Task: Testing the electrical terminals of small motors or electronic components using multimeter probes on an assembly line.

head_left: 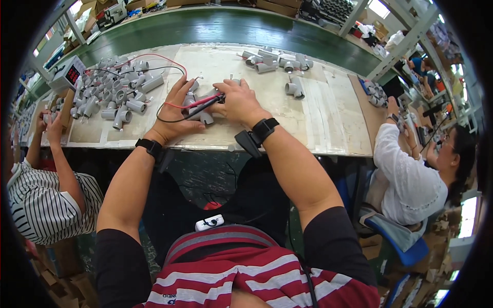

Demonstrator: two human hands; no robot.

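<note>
My left hand point(174, 115) rests at the table's front with its fingers spread, beside a few grey plastic tee fittings point(206, 117) lying between my two hands. It appears to touch them without gripping. In my right hand point(241, 105) are a red test probe point(203, 100) and a black test probe point(205, 105), held together near the thumb, with their ends over the fittings. The fingers of this hand partly hide another fitting. A red and a black lead loop past my left wrist and back across the table.
A big heap of grey tee fittings point(120, 90) fills the left, by a meter box with red digits point(68, 76). A smaller group point(267, 61) lies at the back right, one fitting point(295, 88) apart. Beyond runs a green conveyor belt point(221, 28). People sit on both sides.
</note>
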